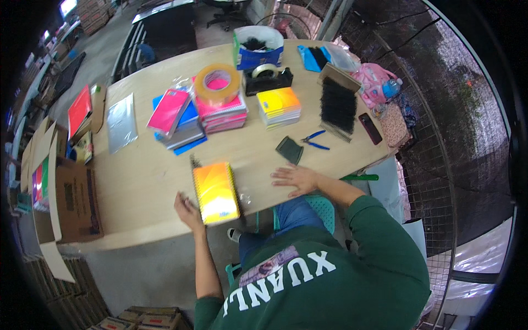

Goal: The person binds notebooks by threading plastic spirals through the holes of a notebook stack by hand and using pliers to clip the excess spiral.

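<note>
A spiral notebook with a shiny yellow-orange cover lies near the table's front edge, black wire coil along its side. Just left of it is my left hand, fingers a little curled and apart, with nothing seen in them. My right hand rests flat on the tabletop to the right, fingers spread. Beyond it lie a dark flat pad-like piece and blue-handled pliers. A dark length of coil pokes out past the notebook's far left corner.
Farther back are a yellow-orange notebook stack, pink notebooks under a tape roll, and a tape dispenser. Black binding coils lie by a phone at right. An open carton stands at the left edge.
</note>
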`<state>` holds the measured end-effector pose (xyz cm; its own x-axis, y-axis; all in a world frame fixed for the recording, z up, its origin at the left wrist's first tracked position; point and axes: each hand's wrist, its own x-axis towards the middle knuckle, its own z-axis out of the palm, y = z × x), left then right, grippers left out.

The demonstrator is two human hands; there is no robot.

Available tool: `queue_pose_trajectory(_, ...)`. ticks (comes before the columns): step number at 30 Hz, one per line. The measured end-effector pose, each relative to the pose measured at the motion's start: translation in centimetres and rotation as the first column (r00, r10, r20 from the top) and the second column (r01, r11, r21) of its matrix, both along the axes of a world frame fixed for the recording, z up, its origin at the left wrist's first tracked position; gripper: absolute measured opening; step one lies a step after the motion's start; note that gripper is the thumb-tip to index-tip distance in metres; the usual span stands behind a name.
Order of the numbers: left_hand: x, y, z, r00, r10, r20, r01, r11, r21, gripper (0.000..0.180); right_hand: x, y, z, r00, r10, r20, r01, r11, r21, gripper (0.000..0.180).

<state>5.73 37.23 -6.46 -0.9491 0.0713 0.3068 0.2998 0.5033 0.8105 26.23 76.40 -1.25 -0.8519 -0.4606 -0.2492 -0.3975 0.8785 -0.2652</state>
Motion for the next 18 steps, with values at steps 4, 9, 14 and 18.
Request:
queue_pose_trajectory(4, 0.1, -0.3, -3.0, 0.998, 0.053, 0.044, -0.063, 0.963, 0.263, 0.037, -0.7, 0.8, -0.1, 1.0, 0.005, 0.027, -0.001, 0.99, -0.142, 0.074)
queue_pose_trajectory(9, -1.3, -1.7, -4.6, 0.894, -0.091, 0.439, -0.263, 0.687, 0.678, 0.039, -1.3, 1.9, -1.1, 1.0, 0.016, 0.008, -0.014, 0.976, -0.217, 0.074)
queue_pose_trajectory(14, -0.5, -2.6, -7.5, 0.99, 0.078, 0.117, -0.111, 0.943, 0.313, 0.047, -0.6, 3.0, -2.0, 0.998, -0.037, -0.052, 0.019, 0.95, -0.312, 0.074)
queue_pose_trajectory(18, 1.8, -1.6, -6.2, 0.962, 0.26, 0.079, -0.267, 0.959, 0.094, 0.043, -0.3, 3.4, -3.5, 0.995, -0.063, -0.078, 0.023, 0.898, -0.44, 0.07)
